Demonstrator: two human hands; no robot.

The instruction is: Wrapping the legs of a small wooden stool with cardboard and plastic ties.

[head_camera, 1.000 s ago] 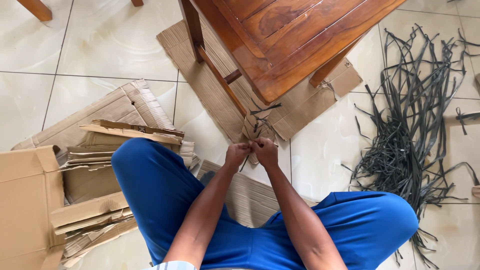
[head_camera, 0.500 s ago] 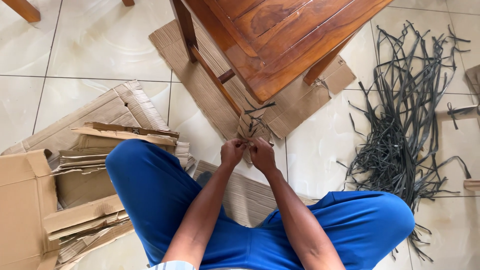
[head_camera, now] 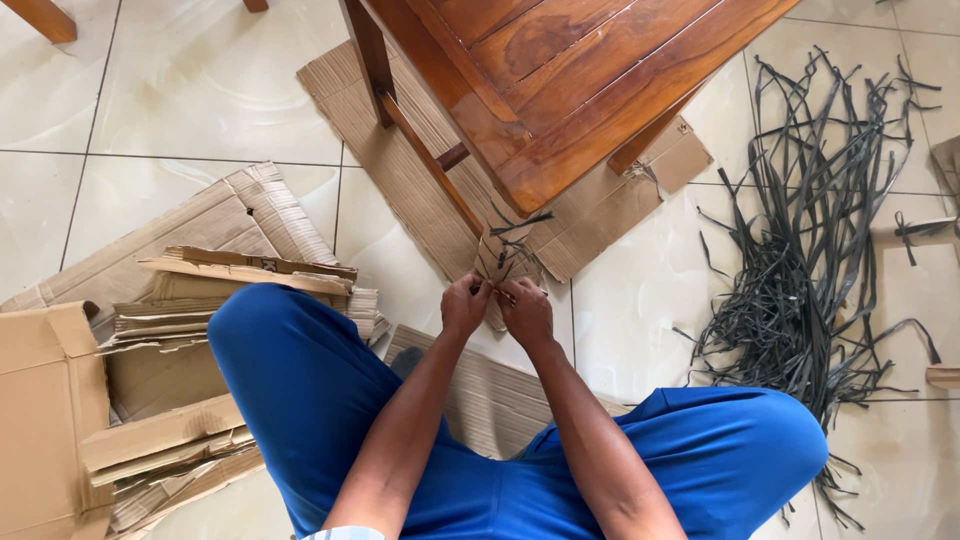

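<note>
While the person sits on the tile floor (head_camera: 210, 90) in blue pants (head_camera: 300, 370), a big wooden table (head_camera: 560, 70) stands just ahead, with its corner pointing at the hands. Under the table lies a long flat cardboard sheet (head_camera: 400, 160). On the left sits a pile of torn cardboard (head_camera: 190, 330), with a folded box flap at the near edge. On the right, well apart from the hands, a heap of dark straps (head_camera: 810, 250) spreads over the floor. Another cardboard piece (head_camera: 490, 390) lies between the knees.

Right in front of the table corner is a small cardboard bundle (head_camera: 510, 252) with dark strap ends sticking up from it. It touches the sheet under the table and sits just past the fingers.

Both hands meet at the near end of that bundle. The left hand (head_camera: 466, 304) has its fingers curled tight and pinches a thin strap (head_camera: 500, 294) there. The right hand (head_camera: 527, 310) is curled tight too and grips the same strap from the other side. The two hands are touching, thumb side to thumb side. How the strap runs under the fingers is hidden.
</note>
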